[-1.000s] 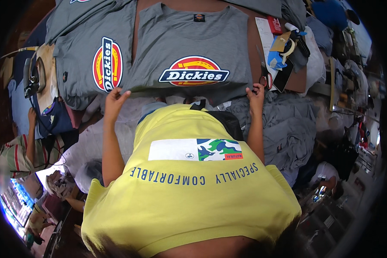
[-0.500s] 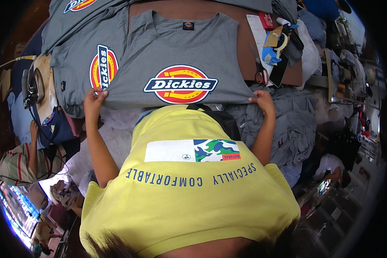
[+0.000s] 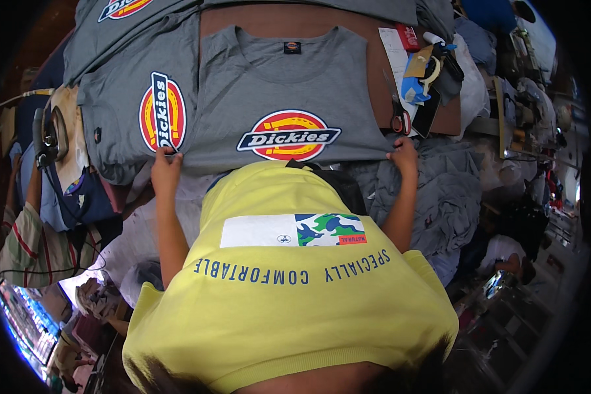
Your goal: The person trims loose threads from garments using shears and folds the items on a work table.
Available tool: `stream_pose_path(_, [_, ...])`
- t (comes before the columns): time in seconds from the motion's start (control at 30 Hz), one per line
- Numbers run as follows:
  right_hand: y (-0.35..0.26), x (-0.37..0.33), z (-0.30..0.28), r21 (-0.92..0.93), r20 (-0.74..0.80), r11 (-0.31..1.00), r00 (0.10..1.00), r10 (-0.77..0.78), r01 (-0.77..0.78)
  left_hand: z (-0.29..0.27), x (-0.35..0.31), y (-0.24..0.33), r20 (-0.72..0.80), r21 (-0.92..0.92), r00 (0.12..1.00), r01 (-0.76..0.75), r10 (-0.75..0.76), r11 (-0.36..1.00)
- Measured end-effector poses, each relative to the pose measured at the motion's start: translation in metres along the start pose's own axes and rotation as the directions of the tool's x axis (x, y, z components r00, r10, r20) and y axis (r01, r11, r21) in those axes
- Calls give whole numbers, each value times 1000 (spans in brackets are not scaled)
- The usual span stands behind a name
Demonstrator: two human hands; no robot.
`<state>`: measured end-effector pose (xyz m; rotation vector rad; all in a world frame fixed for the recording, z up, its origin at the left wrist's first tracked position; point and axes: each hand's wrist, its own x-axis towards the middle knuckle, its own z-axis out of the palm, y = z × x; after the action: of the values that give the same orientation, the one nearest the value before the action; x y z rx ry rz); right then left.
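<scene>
Spread over the brown tabletop in front of me is a grey tank top (image 3: pixel 295 92), its neckline on the far side and a red, yellow and navy print across its chest. My left hand (image 3: pixel 166 167) pinches the near left edge of the cloth. At the near right edge, my right hand (image 3: pixel 403 152) pinches the tank top too. The cloth between my hands runs nearly straight along the table's front, and its near part is hidden by my yellow shirt. Left of it lies another grey garment (image 3: pixel 125 105) with the same print turned sideways.
Scissors (image 3: pixel 399 118), a blue tape dispenser (image 3: pixel 414 85), a dark phone (image 3: pixel 428 113) and a paper sheet (image 3: pixel 394 56) lie at the right. Crumpled grey garments (image 3: pixel 433 197) are heaped by my right arm. An iron (image 3: pixel 48 141) stands at the left, near a co-worker in a striped shirt (image 3: pixel 29 243).
The tank top's print has shifted right and slightly nearer. My left hand has moved right and nearer with its edge; my right hand has hardly moved. The co-worker's arm has changed position.
</scene>
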<state>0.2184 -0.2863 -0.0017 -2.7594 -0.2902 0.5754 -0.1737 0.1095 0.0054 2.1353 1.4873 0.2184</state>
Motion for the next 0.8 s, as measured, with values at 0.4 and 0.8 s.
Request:
stream_pose_path(0.4, [-118, 12, 82, -319, -254, 704, 658, -709, 635, 103, 49, 114, -20, 349, 727, -639, 687, 686])
stream_pose_path(0.8, [-135, 50, 72, -268, -314, 730, 660, -683, 629, 112, 163, 127, -276, 87, 650, -717, 708, 692])
